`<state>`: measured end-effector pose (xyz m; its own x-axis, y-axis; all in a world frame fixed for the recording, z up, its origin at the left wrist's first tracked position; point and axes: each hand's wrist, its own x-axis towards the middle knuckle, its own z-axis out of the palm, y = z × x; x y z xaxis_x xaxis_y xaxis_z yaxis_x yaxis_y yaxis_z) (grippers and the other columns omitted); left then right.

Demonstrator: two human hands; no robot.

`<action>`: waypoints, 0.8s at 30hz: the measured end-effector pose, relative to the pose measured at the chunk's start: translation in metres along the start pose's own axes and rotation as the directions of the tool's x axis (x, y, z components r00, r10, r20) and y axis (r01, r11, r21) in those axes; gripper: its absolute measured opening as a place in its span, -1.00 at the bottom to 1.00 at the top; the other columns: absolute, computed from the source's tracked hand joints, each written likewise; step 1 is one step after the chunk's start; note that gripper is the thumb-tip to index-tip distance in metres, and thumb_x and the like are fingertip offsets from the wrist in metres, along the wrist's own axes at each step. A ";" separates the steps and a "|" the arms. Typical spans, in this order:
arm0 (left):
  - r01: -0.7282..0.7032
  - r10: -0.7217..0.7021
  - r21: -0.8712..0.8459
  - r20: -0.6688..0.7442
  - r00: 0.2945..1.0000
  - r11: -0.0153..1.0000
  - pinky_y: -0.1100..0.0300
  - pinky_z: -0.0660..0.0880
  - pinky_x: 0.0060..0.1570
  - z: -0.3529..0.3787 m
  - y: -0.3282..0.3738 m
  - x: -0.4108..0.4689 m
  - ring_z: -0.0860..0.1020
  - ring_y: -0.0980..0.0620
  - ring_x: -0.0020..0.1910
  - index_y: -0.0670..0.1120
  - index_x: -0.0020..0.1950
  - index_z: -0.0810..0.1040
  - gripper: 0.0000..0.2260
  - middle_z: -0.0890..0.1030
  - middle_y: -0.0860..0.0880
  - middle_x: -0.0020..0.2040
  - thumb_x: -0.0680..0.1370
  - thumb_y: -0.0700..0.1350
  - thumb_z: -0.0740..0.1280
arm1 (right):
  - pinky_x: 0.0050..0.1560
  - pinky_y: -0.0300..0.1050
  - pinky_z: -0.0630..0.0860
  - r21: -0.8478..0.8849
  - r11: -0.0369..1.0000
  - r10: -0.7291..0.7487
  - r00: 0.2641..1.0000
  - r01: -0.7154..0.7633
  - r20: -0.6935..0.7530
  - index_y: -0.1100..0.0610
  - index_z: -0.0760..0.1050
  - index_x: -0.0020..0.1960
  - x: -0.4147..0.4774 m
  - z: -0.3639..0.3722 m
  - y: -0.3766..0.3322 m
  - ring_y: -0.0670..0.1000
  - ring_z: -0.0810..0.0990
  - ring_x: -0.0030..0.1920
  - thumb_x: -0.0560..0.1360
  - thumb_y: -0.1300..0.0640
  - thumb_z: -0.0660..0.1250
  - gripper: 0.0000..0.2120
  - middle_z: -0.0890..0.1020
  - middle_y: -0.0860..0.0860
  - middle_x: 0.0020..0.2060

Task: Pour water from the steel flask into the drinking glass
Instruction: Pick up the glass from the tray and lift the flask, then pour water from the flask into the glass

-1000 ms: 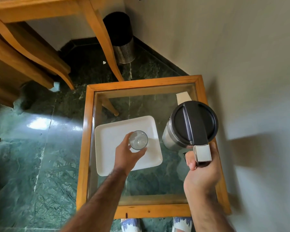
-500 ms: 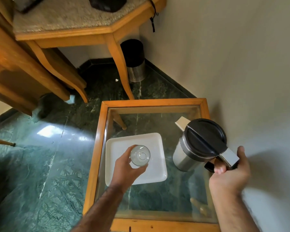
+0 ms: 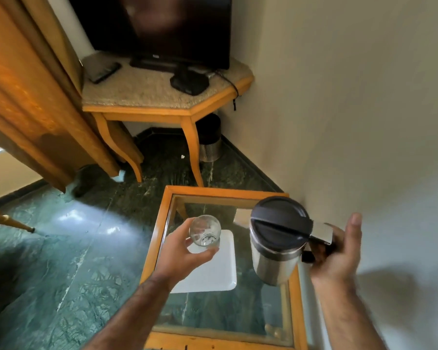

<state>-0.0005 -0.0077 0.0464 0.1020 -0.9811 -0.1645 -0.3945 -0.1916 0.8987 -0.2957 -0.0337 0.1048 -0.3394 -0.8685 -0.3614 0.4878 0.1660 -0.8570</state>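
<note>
My left hand (image 3: 181,251) grips a clear drinking glass (image 3: 204,230), lifted above the white tray (image 3: 213,274) and tilted away from me; it looks empty. My right hand (image 3: 338,251) holds the steel flask (image 3: 273,258) by its handle, thumb pointing up, at the right side of the glass-topped table (image 3: 162,218). The flask has a black lid (image 3: 280,222) with a spout facing left, and it is held upright, to the right of the glass and apart from it. No water is flowing.
The table has a wooden frame and stands against the wall on the right. Behind it are a corner stand (image 3: 162,97) with a television (image 3: 162,29) and a steel bin (image 3: 210,142). A curtain (image 3: 31,97) hangs at left over green marble floor.
The glass has been lifted off the tray and tilted. The flask has risen slightly and my right thumb has opened upward. My view has tilted up toward the television.
</note>
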 end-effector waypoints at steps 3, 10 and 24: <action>-0.023 0.023 -0.027 -0.009 1.000 0.999 0.44 0.60 0.10 -0.024 0.044 -0.018 0.67 0.21 0.19 0.34 0.18 0.58 -0.45 0.70 0.32 0.13 0.24 0.18 0.66 | -0.39 -0.11 0.13 -0.078 0.997 -0.010 1.000 0.011 0.011 0.12 0.46 -0.24 -0.025 0.011 -0.034 0.12 0.39 -0.42 0.18 -0.56 0.40 -0.29 0.43 0.16 -0.39; -0.078 0.075 -0.055 -0.040 0.996 0.995 0.36 0.65 0.09 -0.073 0.120 -0.064 0.69 0.19 0.18 0.19 0.21 0.62 -0.39 0.72 0.28 0.11 0.20 0.20 0.67 | -0.44 -0.28 0.08 -0.070 0.992 -0.094 0.986 0.104 0.141 0.02 0.34 -0.49 -0.084 0.032 -0.113 -0.12 0.18 -0.60 0.11 -0.51 0.53 -0.34 0.25 -0.09 -0.59; -0.203 0.203 0.013 -0.001 0.979 0.979 0.13 0.65 0.26 -0.125 0.243 -0.107 0.69 -0.04 0.19 0.10 0.24 0.59 -0.47 0.73 0.08 0.13 0.32 -0.07 0.68 | -0.56 -0.37 0.21 -0.169 0.951 -0.185 0.914 0.259 0.361 0.27 0.62 -0.29 -0.165 0.097 -0.241 -0.15 0.17 -0.58 0.17 -0.28 0.54 -0.43 0.22 -0.09 -0.53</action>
<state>0.0070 0.0537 0.3332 0.0206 -0.9996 0.0213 -0.4191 0.0107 0.9079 -0.2793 0.0245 0.4065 -0.1096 -0.9932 -0.0393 0.2404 0.0119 -0.9706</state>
